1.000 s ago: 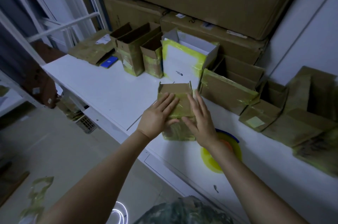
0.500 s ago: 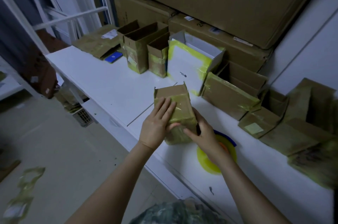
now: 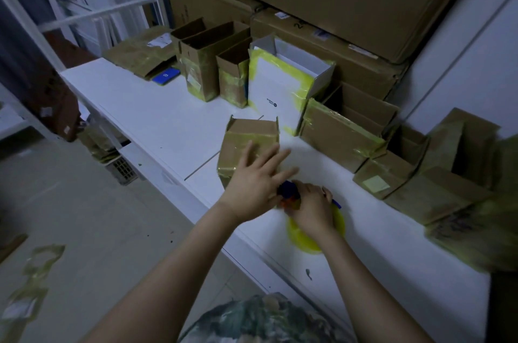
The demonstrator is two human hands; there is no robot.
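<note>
Our left hand [image 3: 253, 188], spread flat, should pin the box [image 3: 249, 141] firmly while our right hand [image 3: 312, 209], curled round the tape dispenser [image 3: 288, 192], lifts it to the top.

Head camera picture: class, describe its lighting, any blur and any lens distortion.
Head view: dim, flat, bluish light with no hard shadows; the left hand over the box is smeared by motion, the right hand gripping the tape roll less so; boxes at the right edge are blurred and stretched by the wide lens.
</note>
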